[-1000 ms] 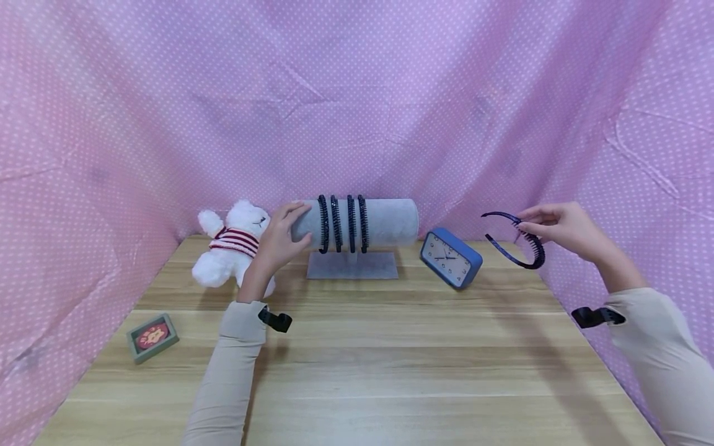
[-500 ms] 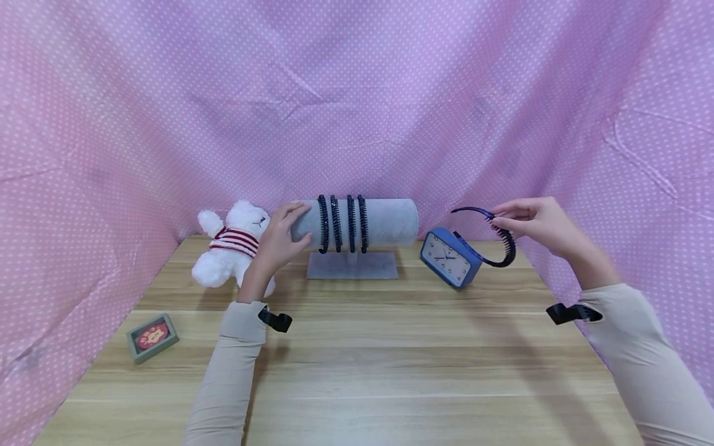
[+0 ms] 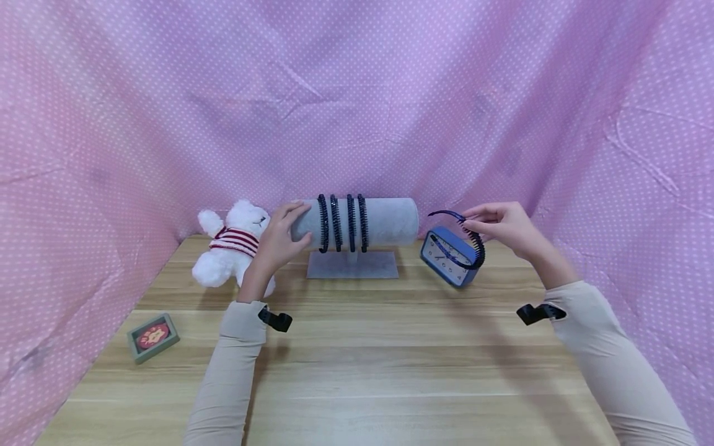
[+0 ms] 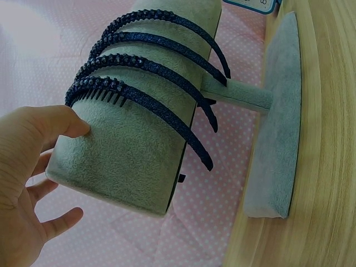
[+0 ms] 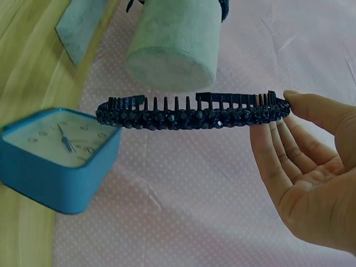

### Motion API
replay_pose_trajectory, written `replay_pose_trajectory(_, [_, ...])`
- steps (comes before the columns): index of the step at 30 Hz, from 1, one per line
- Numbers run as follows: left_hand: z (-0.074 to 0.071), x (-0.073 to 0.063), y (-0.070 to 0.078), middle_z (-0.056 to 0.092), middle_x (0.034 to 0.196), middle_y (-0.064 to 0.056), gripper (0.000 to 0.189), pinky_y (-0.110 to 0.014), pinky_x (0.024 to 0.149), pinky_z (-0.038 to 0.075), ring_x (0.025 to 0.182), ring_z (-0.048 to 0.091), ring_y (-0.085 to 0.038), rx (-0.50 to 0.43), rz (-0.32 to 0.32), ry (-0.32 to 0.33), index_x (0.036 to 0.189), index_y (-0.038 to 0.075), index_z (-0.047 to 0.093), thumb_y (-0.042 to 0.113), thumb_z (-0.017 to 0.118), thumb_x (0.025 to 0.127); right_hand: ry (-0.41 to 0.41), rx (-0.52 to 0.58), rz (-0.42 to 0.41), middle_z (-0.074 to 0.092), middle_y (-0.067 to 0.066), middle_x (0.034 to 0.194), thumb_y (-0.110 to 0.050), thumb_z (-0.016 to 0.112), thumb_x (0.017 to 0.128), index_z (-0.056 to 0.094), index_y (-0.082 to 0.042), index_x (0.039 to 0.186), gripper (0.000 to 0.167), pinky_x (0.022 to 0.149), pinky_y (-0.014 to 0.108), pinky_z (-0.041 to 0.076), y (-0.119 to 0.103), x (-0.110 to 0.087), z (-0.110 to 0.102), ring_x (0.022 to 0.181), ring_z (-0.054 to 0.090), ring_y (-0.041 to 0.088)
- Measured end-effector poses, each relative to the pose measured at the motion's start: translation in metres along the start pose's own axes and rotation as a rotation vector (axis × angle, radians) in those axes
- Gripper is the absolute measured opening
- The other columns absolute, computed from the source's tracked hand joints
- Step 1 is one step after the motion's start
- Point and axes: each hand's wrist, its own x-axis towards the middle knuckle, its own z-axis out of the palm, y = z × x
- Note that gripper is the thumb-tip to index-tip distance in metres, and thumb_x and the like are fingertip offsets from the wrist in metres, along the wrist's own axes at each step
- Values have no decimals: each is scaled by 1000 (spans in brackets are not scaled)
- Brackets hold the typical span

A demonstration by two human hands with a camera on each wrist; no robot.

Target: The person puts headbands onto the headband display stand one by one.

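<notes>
A grey velvet headband stand (image 3: 393,222), a padded roll on a post and flat base (image 4: 272,144), stands at the back middle of the table. My left hand (image 3: 279,238) grips its left end, thumb (image 4: 75,123) on the near face and fingers around the far side. Several dark beaded headbands (image 4: 161,108) with comb teeth ring the roll's left half and middle. Between thumb and fingers, my right hand (image 3: 504,229) pinches another dark beaded headband (image 5: 189,118) in the air, its open ends toward the roll's bare right end. In the head view this headband overlaps the clock.
A blue alarm clock (image 3: 436,259) leans at a tilt right of the stand. On the left lie a white plush toy (image 3: 214,266) in a striped sweater and a small green frame (image 3: 146,354). Pink dotted cloth (image 3: 357,111) hangs behind and at both sides of the wooden table (image 3: 357,371).
My right hand has carried its headband leftward, from right of the clock to in front of it, nearer the stand's right end. The left hand has stayed on the roll.
</notes>
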Motion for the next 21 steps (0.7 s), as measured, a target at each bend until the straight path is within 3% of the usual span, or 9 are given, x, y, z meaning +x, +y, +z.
replay_pose_trajectory(14, [1, 0, 1, 48, 151, -16, 60, -53, 115, 39, 142, 42, -37, -4, -2, 5, 147, 8, 54, 14, 74, 90, 103, 178, 49, 74, -23, 78, -13, 70, 96, 61, 17, 127, 44, 68, 23, 61, 9, 20, 32, 74, 72, -1])
replay_pose_trajectory(21, [1, 0, 2, 48, 150, -16, 60, -53, 114, 40, 142, 42, -37, -5, -2, 2, 147, 8, 54, 14, 74, 90, 114, 251, 89, 74, -20, 80, -15, 70, 96, 59, 15, 131, 47, 70, 20, 61, 15, 33, 43, 73, 72, 0])
